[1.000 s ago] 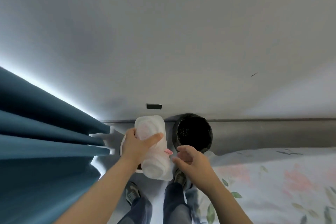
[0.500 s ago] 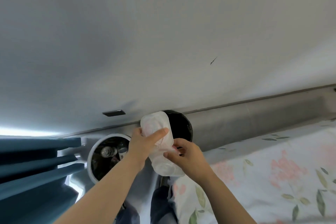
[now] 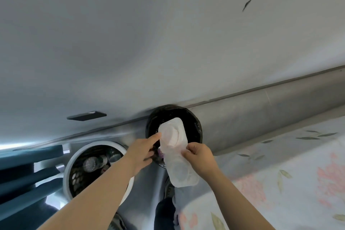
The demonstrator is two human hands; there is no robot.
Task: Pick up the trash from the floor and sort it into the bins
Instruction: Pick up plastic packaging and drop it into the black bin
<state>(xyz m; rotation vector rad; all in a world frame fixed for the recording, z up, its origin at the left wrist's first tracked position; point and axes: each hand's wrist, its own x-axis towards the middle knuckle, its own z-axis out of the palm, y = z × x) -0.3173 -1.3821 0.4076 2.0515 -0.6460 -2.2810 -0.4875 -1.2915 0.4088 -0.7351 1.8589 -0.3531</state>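
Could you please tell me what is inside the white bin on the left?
Clear plastic bottles lie inside the white bin, against its perforated dark wall. The left forearm covers its near side, so anything there is hidden.

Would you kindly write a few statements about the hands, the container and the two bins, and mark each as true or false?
1. The right hand pinches the edge of the clear plastic container. True.
2. The container is held over the white-rimmed bin. False: it is held in front of the black bin; the white-rimmed bin stands to the left of it.
3. The white-rimmed bin already has clear bottles in it. True.
4. The left hand is wrapped tightly round the container. False: its fingers are stretched out, and only a fingertip meets the container's upper left edge.
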